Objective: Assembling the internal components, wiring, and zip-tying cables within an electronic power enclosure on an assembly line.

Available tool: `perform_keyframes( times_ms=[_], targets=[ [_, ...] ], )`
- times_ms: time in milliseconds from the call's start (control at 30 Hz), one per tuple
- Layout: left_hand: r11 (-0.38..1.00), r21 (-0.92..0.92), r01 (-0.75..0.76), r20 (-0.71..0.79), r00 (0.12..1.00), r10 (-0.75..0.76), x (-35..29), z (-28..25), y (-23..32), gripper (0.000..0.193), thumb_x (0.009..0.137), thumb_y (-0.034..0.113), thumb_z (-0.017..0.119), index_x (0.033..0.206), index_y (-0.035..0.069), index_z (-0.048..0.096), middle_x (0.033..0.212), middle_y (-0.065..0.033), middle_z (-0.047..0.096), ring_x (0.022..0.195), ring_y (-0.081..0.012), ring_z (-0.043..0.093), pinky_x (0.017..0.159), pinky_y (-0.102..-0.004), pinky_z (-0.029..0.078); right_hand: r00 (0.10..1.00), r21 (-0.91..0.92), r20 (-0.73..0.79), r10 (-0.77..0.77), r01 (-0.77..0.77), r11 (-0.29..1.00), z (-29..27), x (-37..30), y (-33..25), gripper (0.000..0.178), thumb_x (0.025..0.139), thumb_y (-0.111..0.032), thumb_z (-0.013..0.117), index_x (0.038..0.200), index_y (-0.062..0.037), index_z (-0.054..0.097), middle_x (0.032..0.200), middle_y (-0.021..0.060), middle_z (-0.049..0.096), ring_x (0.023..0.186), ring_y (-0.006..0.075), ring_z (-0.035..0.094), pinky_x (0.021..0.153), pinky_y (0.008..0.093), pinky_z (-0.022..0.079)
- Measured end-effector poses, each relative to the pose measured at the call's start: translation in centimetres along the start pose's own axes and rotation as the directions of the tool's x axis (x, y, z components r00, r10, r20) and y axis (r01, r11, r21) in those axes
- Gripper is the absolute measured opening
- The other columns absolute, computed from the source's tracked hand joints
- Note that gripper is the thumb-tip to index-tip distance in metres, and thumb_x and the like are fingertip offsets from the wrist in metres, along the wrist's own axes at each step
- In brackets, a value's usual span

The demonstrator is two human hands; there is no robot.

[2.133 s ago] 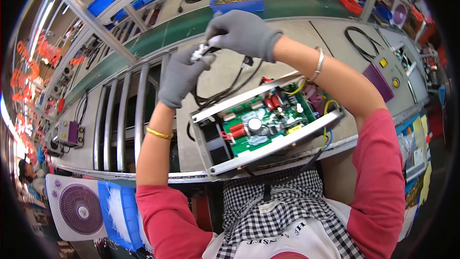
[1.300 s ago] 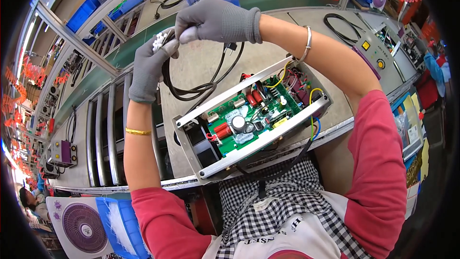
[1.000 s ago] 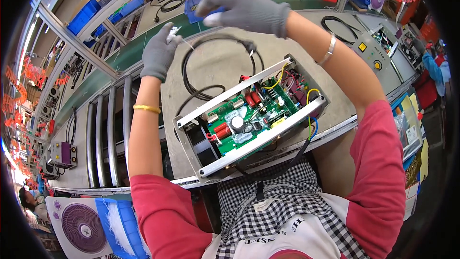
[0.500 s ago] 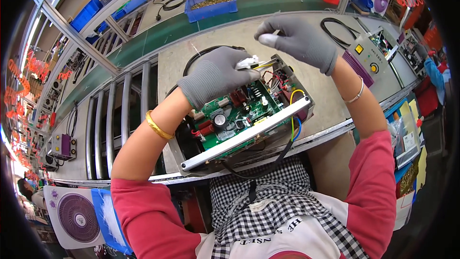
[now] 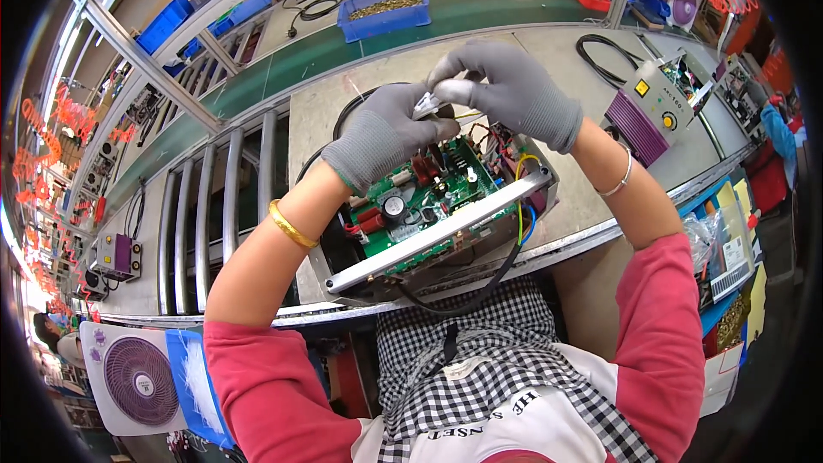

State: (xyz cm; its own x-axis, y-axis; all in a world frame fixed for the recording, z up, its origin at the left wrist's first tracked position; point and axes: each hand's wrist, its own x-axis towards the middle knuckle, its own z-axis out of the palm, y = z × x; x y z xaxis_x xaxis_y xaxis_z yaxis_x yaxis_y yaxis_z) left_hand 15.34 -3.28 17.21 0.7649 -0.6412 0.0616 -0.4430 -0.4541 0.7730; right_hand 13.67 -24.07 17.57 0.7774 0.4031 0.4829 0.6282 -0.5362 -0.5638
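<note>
The small white pieces point(image 5: 426, 105) are pinched between the thumb and fingers of the left hand point(image 5: 381, 133), over the rear side of the uncovered metal chassis point(image 5: 441, 230) on the counter point(image 5: 587, 180). The two hands are brought together there; the fingers of the right hand point(image 5: 519, 94) are bent in at the pieces, though whether anything is gripped by them cannot be told. For such fine work, a firm, steady pinch is called for from the left, so that nothing is dropped among the parts of the green circuit board point(image 5: 459, 193) below. Pressure on the round capacitor point(image 5: 393, 207) is best avoided by the left wrist, and the yellow wire point(image 5: 469, 116) near the fingertips should not be snagged.
</note>
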Motion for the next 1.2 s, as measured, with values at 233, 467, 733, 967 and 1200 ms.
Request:
perform_keyframes(
  times_ms=[233,467,733,967,1200],
  targets=[
    [0.987,0.045,0.157,0.008,0.987,-0.158,0.1,-0.2,0.8,0.034,0.083,0.031,0.073,0.098,0.001,0.067,0.077,-0.0087,0.067,0.068,-0.0154,0.060,0.066,-0.0320,0.050,0.915,0.403,-0.361,0.182,-0.023,0.915,-3.3,2.1,1.8,0.026,0.095,-0.027,0.062,0.102,-0.0033,0.070,0.091,0.0033,0.073,0.080,0.0080,0.068,0.064,0.0223,0.051],
    [0.980,-0.015,0.196,-0.036,0.980,-0.197,0.1,-0.6,1.2,0.043,0.082,0.030,0.075,0.110,0.000,0.065,0.090,-0.0106,0.069,0.079,-0.0203,0.063,0.075,-0.0325,0.052,0.993,-0.007,-0.110,0.039,-0.040,0.999,-2.3,3.3,2.4,0.024,0.093,-0.025,0.064,0.097,-0.0025,0.071,0.083,0.0049,0.073,0.074,0.0111,0.067,0.067,0.0254,0.053],
    [0.970,0.003,0.245,0.155,0.958,-0.242,1.3,-1.6,-0.2,0.035,0.087,0.031,0.073,0.109,0.005,0.066,0.073,0.0008,0.061,0.051,-0.0034,0.048,0.041,-0.0197,0.035,0.981,0.110,0.063,0.182,-0.189,0.976,-0.5,2.3,1.0,0.029,0.091,-0.029,0.066,0.101,-0.0021,0.070,0.089,0.0098,0.072,0.080,0.0185,0.068,0.075,0.0300,0.053],
    [0.890,-0.285,0.356,0.357,0.901,-0.246,1.7,-2.8,-1.0,0.028,0.087,0.022,0.071,0.107,0.003,0.068,0.069,0.0013,0.058,0.046,-0.0032,0.041,0.037,-0.0209,0.028,0.992,-0.219,-0.112,-0.065,0.039,0.975,-0.6,-2.0,-0.5,0.022,0.084,-0.022,0.070,0.102,-0.0109,0.070,0.096,0.0072,0.069,0.090,0.0229,0.065,0.079,0.0330,0.052],
    [0.906,-0.250,0.341,0.306,0.916,-0.260,1.9,-2.1,-1.0,0.031,0.087,0.026,0.072,0.104,0.001,0.064,0.059,0.0000,0.052,0.040,-0.0053,0.037,0.037,-0.0220,0.026,0.994,-0.603,0.092,-0.060,0.104,0.791,2.2,-2.9,-3.0,0.017,0.074,-0.024,0.076,0.090,-0.0183,0.073,0.093,0.0017,0.067,0.095,0.0241,0.061,0.080,0.0381,0.050]
  ],
)
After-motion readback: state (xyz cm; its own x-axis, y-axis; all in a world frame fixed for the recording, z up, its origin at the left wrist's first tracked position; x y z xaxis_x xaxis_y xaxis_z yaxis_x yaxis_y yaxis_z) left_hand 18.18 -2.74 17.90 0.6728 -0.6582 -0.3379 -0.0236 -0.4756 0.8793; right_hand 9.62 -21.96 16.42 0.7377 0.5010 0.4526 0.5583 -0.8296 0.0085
